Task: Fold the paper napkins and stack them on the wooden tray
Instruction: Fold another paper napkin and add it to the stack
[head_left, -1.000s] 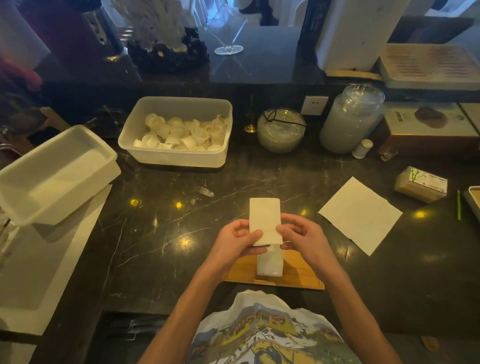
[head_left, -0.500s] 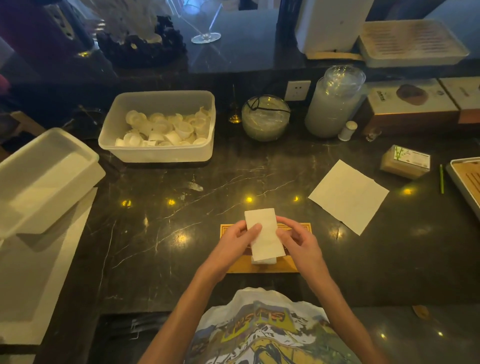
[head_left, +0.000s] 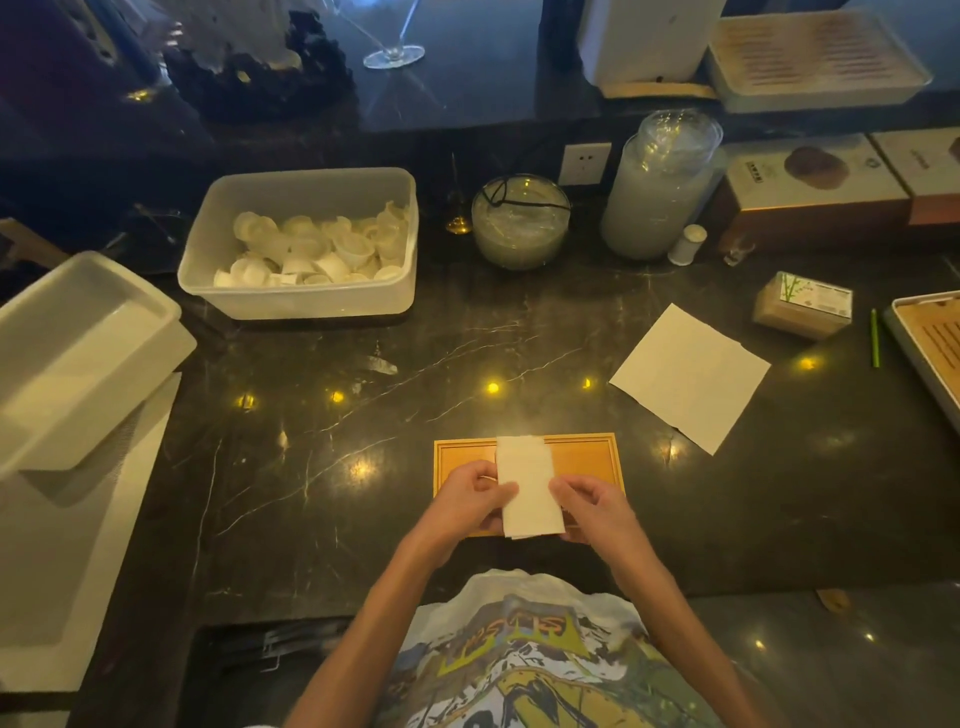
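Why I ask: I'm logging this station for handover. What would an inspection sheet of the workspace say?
Surface: dark marble counter, glossy, light reflections.
Job's things: folded napkin over the wooden tray; unfolded napkin flat to its right.
Clutter: plastic tub of small white cups, glass jar, tissue pack.
Grippers: left hand and right hand pinch the folded napkin's sides.
Cables: black cord across the glass bowl.
Surroundings: wall socket, boxes behind.

wooden tray (head_left: 587, 460) middle hidden under folded napkin (head_left: 527, 488), slatted tray (head_left: 930, 338) cut off at right edge
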